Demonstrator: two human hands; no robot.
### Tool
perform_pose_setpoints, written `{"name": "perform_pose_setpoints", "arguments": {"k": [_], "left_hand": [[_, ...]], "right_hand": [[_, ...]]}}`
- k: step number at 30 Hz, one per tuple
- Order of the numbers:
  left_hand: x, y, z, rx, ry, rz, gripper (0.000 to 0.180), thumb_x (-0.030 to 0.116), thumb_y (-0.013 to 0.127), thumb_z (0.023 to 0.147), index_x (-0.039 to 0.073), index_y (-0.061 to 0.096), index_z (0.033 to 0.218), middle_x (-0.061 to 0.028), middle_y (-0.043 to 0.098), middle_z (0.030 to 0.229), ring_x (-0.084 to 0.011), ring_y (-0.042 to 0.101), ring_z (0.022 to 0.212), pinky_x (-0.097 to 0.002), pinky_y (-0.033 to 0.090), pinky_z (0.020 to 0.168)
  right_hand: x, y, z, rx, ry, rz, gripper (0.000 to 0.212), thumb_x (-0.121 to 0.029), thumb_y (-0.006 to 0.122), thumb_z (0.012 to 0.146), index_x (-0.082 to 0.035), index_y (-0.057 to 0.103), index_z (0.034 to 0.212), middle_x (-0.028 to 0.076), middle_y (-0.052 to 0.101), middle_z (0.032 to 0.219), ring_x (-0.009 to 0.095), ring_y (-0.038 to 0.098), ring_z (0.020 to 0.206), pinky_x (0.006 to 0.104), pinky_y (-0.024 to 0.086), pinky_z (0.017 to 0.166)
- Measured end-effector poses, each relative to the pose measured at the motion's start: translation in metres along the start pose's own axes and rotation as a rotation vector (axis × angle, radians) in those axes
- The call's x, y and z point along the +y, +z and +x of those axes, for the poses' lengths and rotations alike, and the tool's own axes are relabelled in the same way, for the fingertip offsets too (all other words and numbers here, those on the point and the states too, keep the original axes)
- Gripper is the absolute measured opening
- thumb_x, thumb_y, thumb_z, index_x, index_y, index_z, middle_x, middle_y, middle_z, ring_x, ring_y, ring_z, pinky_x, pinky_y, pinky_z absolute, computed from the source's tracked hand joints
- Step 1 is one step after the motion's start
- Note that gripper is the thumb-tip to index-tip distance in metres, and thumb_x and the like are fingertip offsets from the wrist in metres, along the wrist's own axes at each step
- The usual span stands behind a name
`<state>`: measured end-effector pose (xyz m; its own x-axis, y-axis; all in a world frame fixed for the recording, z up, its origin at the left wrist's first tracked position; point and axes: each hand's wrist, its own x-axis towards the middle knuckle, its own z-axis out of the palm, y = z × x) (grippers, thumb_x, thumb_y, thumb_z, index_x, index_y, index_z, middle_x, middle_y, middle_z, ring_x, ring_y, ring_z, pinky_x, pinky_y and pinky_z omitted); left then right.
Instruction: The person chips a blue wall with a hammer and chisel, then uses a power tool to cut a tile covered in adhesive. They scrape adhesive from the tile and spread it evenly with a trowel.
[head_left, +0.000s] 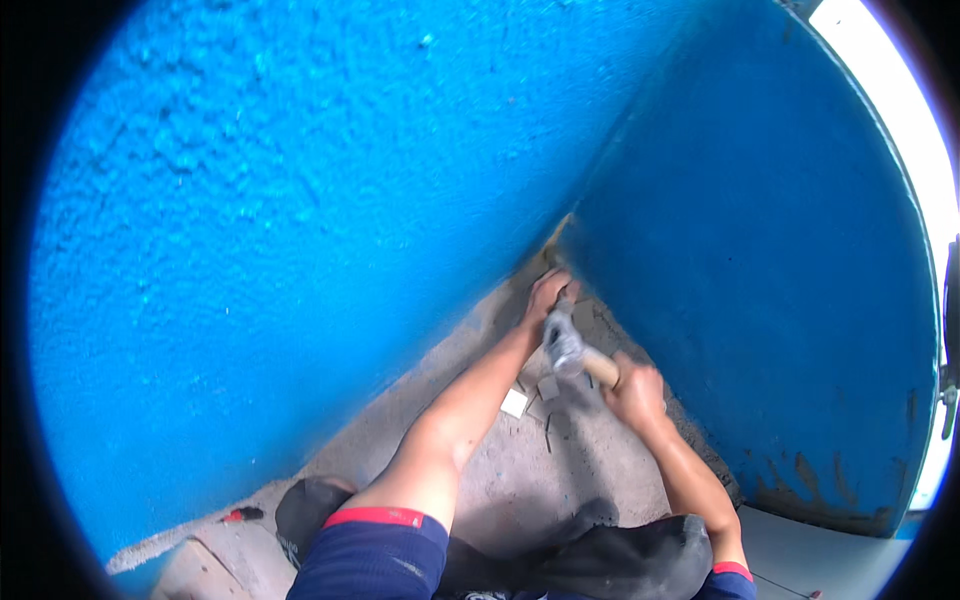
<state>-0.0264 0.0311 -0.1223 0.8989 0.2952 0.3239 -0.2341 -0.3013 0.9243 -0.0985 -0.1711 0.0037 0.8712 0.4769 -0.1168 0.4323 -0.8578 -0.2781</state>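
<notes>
In my right hand [637, 392] is a hammer [600, 368], gripped by its pale wooden handle. Its grey metal head [562, 345] is blurred by motion and lies just below my left hand [547, 293]. That hand is closed low in the corner where two blue walls meet, close to the floor. What its fingers hold is mostly hidden by the hand and the hammer head; only a short dark end shows. Beside the hammer, a small white square piece [514, 403] and a grey flat piece [548, 387] lie on the floor.
A rough blue wall [250, 200] rises on the left and a smoother blue panel [780, 250] on the right, narrowing the corner. Dusty grey concrete floor [500, 480] lies between them. A small red and black object [243, 514] rests at lower left. My dark-clad knee [640, 555] is close below.
</notes>
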Motion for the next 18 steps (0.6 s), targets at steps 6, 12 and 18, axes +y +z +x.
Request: {"name": "perform_pose_setpoints", "arguments": {"k": [6, 12, 18], "left_hand": [[0.01, -0.008, 0.0, 0.064, 0.034, 0.036, 0.023, 0.019, 0.061, 0.09, 0.0, 0.054, 0.079, -0.0201, 0.055, 0.08, -0.04, 0.056, 0.077, -0.0438, 0.044, 0.067], [0.008, 0.0, 0.003, -0.031, -0.04, 0.093, 0.015, 0.016, 0.061, 0.089, 0.001, 0.058, 0.085, -0.021, 0.06, 0.087, -0.0429, 0.058, 0.083, -0.0452, 0.047, 0.073], [0.003, -0.03, -0.02, 0.05, -0.004, -0.03, 0.017, 0.018, 0.059, 0.091, 0.002, 0.063, 0.089, -0.0139, 0.063, 0.086, -0.0277, 0.062, 0.077, -0.0361, 0.049, 0.069]], "right_hand": [[-0.036, -0.059, -0.03, 0.123, -0.413, 0.371, 0.021, -0.01, 0.071, 0.064, -0.009, 0.057, 0.08, 0.011, 0.06, 0.066, 0.034, 0.064, 0.062, 0.0426, 0.052, 0.055], [0.007, 0.005, 0.004, -0.065, 0.05, 0.078, 0.02, -0.017, 0.068, 0.074, -0.005, 0.06, 0.088, 0.02, 0.066, 0.073, 0.043, 0.065, 0.069, 0.0512, 0.053, 0.065], [0.015, 0.022, -0.062, -0.276, 0.111, 0.374, 0.025, -0.016, 0.067, 0.073, -0.007, 0.064, 0.096, 0.021, 0.068, 0.08, 0.043, 0.066, 0.079, 0.0504, 0.053, 0.073]]}}
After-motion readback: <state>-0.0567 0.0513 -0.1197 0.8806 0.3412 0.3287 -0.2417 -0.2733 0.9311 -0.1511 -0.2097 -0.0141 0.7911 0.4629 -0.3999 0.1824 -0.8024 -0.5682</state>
